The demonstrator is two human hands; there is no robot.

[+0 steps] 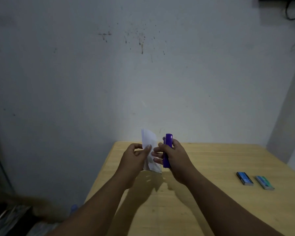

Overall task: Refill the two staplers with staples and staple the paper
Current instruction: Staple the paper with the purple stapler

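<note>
My right hand (175, 159) grips a purple stapler (167, 149), held upright above the wooden table (211, 201). My left hand (134, 157) pinches a folded white paper (149, 142) right beside the stapler, thumb on its front. The paper's lower edge hangs below my fingers. Two staple boxes lie on the table at the right: a blue one (244, 178) and a green one (264, 182). A second stapler is not in view.
A stained grey wall (126, 74) stands right behind the table's far edge. Left of the table, low down, the floor holds dark clutter (12, 217) and a clear bottle top (74, 207).
</note>
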